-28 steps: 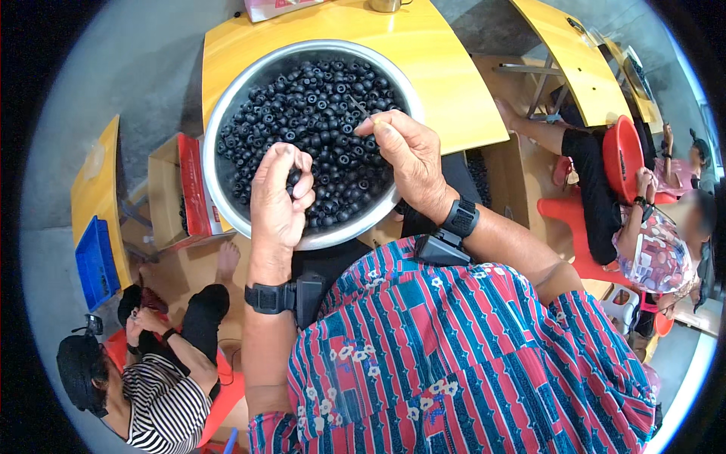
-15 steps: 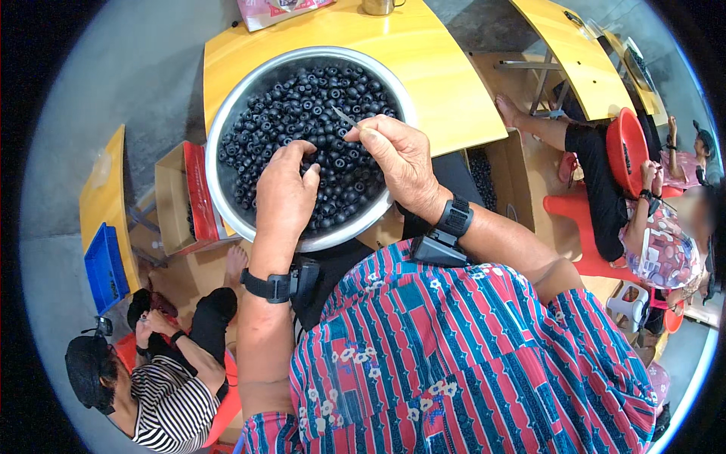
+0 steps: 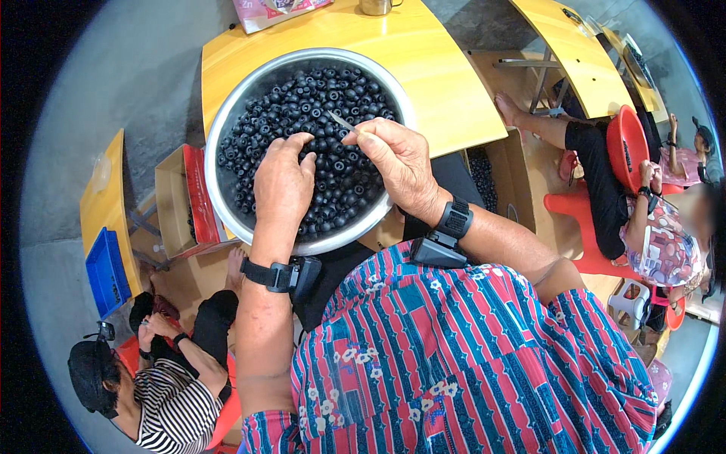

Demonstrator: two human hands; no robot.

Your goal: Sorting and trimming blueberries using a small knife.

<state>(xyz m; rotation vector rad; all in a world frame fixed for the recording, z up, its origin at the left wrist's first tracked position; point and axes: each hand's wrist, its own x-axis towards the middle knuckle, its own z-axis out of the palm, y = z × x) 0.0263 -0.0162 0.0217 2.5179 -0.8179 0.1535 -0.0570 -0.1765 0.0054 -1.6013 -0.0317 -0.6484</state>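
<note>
A wide steel bowl (image 3: 221, 98) in front of me holds a heap of small round black parts (image 3: 302, 110), many with a ring-shaped opening. My right hand (image 3: 397, 159) is over the bowl's right side, pinching a thin, pointed metal blade (image 3: 342, 121) that points up and left. My left hand (image 3: 283, 181) is low over the bowl's left half. Its fingers are bent, with thumb and forefinger close together beside the black parts; whatever is between them blends into the dark heap. Both wrists carry black straps with small boxes.
The bowl rests partly on a yellow table (image 3: 446, 83), with a metal cup (image 3: 376, 6) and a pink package (image 3: 276, 11) at its far side. Cardboard boxes (image 3: 174, 200) stand to either side. Other people sit left and right, one with a red basin (image 3: 628, 151). A blue tray (image 3: 106, 268) is far left.
My left hand has shifted slightly up and left. The blade's tip has moved a little down and left. My right hand stays nearly in place.
</note>
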